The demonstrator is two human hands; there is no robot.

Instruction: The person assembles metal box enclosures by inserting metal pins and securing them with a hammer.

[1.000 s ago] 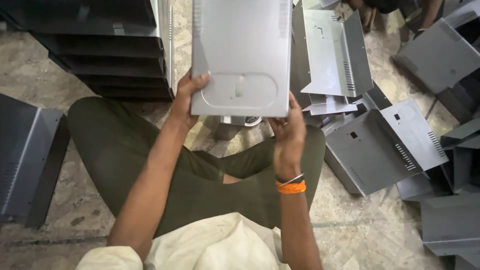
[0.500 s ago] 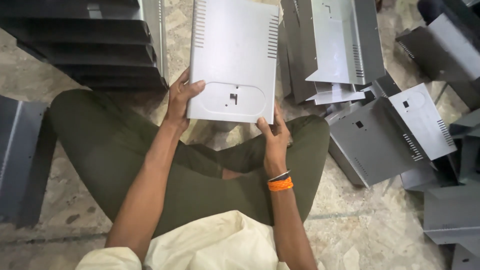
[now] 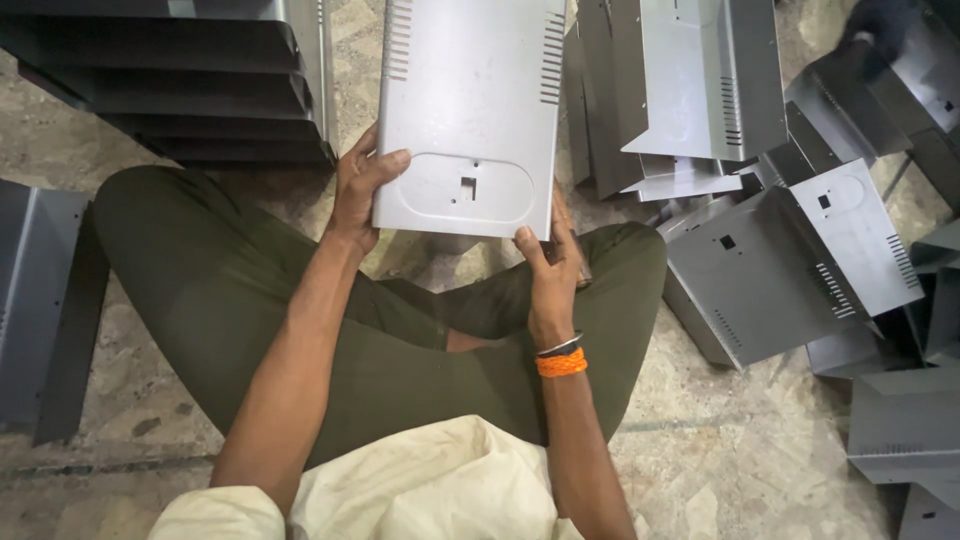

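Both hands pinch the grey sheet-metal cover [image 3: 468, 105] by its lower corners, left hand [image 3: 358, 188] and right hand [image 3: 548, 258] keeping it level above the lap.

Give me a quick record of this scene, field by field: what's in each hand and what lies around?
Left hand: grips the left edge of the grey metal panel
Right hand: holds the panel's lower right corner
Panel: flat, slotted vents along both sides, oval recess with a small square hole
Wrist: orange band on the right
Posture: seated cross-legged on the stone floor
Left side: dark stacked panels
Right side: loose grey covers
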